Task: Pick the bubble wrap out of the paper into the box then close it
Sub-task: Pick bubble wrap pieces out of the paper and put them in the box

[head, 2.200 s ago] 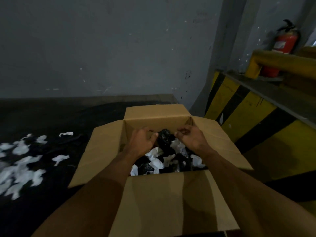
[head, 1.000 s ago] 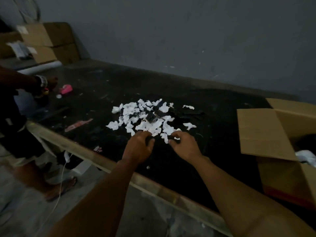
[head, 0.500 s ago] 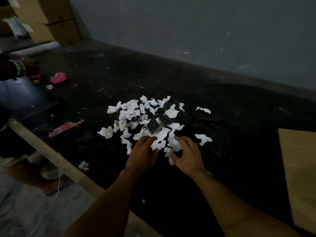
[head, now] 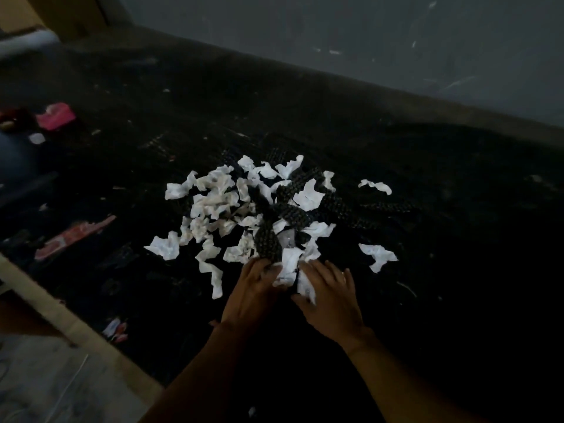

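Black bubble wrap (head: 268, 244) lies mixed among white paper (head: 213, 196) scraps on the dark bench (head: 457, 270). The right grip (head: 331, 297) rests released, fingers flat on paper. The left grip (head: 253, 288) touches the wrap; I cannot tell whether it grasps.

No text, label, brand or number can be read here. The pink packet (head: 56, 116) at the far left and the pink strip (head: 73, 238) near the table edge are too blurred and dark for any print on them to be read. Some paper scraps (head: 213, 190) show faint grey marks, but these are too small and unsharp to tell whether they are letters.
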A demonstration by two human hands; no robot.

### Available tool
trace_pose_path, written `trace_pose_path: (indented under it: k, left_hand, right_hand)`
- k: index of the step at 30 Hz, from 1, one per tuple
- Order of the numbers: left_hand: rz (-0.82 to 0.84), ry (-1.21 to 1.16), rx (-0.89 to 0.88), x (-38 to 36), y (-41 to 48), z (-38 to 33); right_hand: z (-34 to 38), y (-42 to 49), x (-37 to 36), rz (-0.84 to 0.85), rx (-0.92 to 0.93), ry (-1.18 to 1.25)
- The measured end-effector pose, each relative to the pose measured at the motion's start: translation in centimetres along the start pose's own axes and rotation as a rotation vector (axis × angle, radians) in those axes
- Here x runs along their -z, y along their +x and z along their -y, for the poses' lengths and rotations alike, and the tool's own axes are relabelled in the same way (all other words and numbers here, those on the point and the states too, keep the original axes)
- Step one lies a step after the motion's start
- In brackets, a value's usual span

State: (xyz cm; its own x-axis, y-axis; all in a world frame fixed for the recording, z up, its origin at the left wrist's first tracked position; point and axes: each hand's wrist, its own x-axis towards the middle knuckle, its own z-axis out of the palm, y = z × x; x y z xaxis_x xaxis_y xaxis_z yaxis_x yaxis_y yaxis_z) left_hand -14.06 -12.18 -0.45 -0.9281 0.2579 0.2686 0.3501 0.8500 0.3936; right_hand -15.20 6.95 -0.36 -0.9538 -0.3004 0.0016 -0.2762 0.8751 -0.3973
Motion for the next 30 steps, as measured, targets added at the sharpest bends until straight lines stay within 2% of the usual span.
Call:
trace_pose_path:
  k: [3,6,12,15,18,24,30]
  left_hand:
    - [-0.076,-0.065,0.198,-1.2,-1.6,0.0]
    - [-0.144,-0.067,0.224,-1.2,-1.2,-0.3]
    - [-0.115,-0.197,0.254,-0.9,0.8,0.8]
    - [-0.184,-0.286,0.259,-0.5,0.4,0.9]
    - [-0.253,-0.277,0.256,-0.6,0.4,0.8]
    - [-0.208,-0.339,0.435,-0.8,-0.6,1.4]
    - [-0.168,-0.369,0.581,0.0,-0.8,1.6]
  right_hand:
    - [-0.3,-0.2,-1.3,-0.191,0.020,0.097]
    - [-0.3,0.2,-1.5,-0.283,-0.005,0.162]
    - [0.6,2.1,-1.1,-0.291,0.022,0.182]
    - [1.4,1.8,-0.5,-0.187,0.015,0.114]
    - [1.8,1.7,-0.3,-0.123,0.072,-0.019]
    - [1.0,1.2,-0.6,-0.206,0.042,0.198]
    - [0.9,0.9,-0.5,-0.239,0.022,0.254]
